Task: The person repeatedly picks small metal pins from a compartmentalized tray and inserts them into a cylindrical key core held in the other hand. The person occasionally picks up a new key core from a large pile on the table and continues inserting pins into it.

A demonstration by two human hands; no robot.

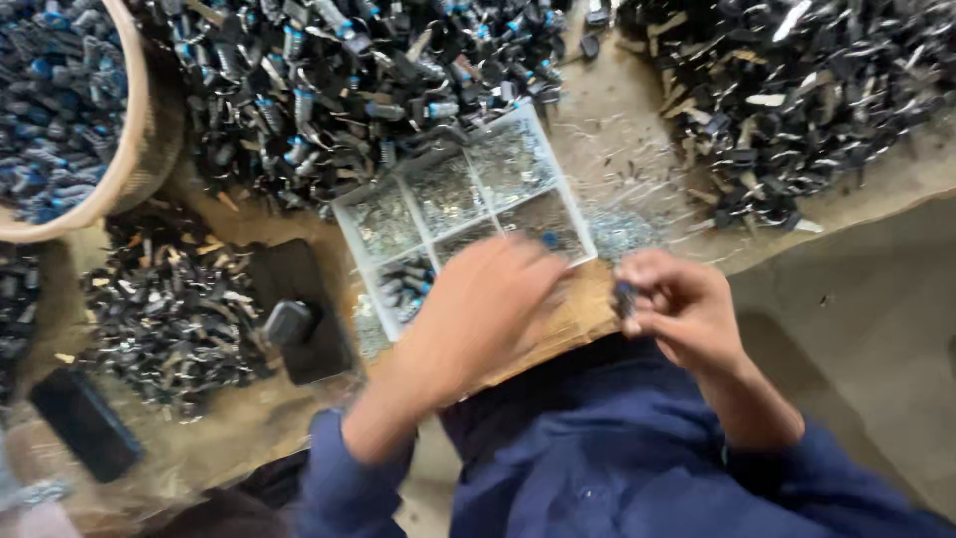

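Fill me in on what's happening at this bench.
A person in a blue top works at a table heaped with small dark parts. The left hand reaches over a clear divided tray of tiny metal pieces. The right hand pinches a small dark piece beside the tray. A basket of parts sits at the far left.

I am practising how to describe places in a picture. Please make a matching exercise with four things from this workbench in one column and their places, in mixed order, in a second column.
Things:
1. woven basket
2. clear divided box
3. small dark part
4. flat black block

Places:
A. pinched in the fingers of the right hand
B. lower left, near the bench edge
C. top left corner, filled with blue and black pieces
D. centre of the bench, partly under the left hand

Pairs: 1-C, 2-D, 3-A, 4-B
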